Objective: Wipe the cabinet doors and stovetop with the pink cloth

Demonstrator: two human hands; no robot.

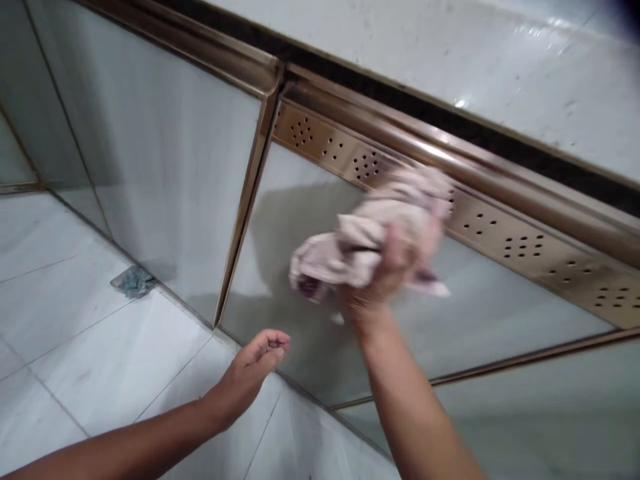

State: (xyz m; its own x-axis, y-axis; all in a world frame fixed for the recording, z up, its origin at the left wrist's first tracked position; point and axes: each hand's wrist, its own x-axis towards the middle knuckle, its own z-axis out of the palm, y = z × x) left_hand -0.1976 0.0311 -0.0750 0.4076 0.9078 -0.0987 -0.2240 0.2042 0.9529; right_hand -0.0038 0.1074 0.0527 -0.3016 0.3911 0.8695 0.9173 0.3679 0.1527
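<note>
My right hand [387, 267] grips a crumpled pale pink cloth [360, 240] with dark purple patches. The cloth is pressed near the perforated bronze metal strip [320, 148] along the top of a glossy pale cabinet panel [310, 207]; both hand and cloth are smeared by motion, and the fingers are partly hidden in the folds. Lower and to the left, my left hand [257, 363] hovers in front of the panel's bottom edge. Its fingers are curled in loosely together, and nothing shows in them.
Above the panel runs a white countertop [450, 60] with a dark edge. A second cabinet panel [170, 153] in a bronze frame adjoins on the left. On the white tiled floor [65, 320], a small clear plastic packet with something bluish-green [134, 282] lies against the cabinet base.
</note>
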